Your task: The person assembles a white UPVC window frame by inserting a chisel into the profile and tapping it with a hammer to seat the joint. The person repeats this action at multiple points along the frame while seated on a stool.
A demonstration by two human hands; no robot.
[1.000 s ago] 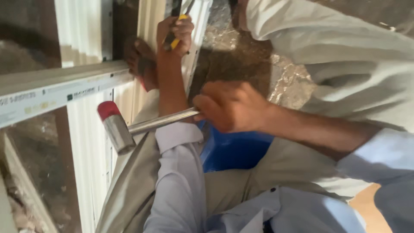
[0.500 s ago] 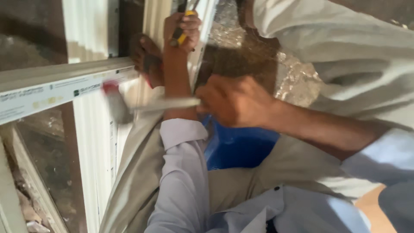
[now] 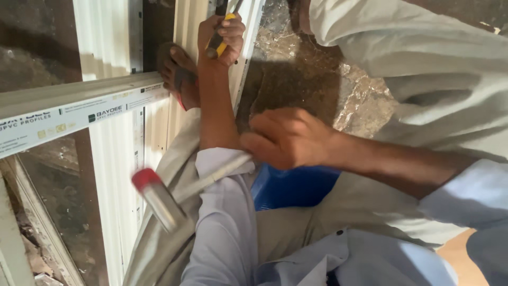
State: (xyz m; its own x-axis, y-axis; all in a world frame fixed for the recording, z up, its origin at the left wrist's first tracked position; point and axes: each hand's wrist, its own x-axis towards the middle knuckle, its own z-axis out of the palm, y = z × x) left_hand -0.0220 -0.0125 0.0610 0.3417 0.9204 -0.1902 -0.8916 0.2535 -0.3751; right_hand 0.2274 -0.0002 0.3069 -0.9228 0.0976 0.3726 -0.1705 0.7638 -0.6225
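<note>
Setting: white ribbed plastic window-frame profiles (image 3: 106,47), several upright and one horizontal bar (image 3: 74,114) crossing them at left, bearing a printed label strip. Behind the frames: dark, rough brown ground (image 3: 296,90), with a sunlit stony patch (image 3: 365,100) to the right. Lower left: rubble and debris (image 3: 32,259) in shade. Bright daylight fell from the right; the left lay in shadow.

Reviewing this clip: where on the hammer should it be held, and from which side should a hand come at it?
Hold the hammer by the far end of its metal handle, away from the red-tipped head, where the right hand already has it. Come from the right: the handle slants up to the right, while the head points down-left beside the white frame. The left hand holds a yellow-handled tool.
</note>
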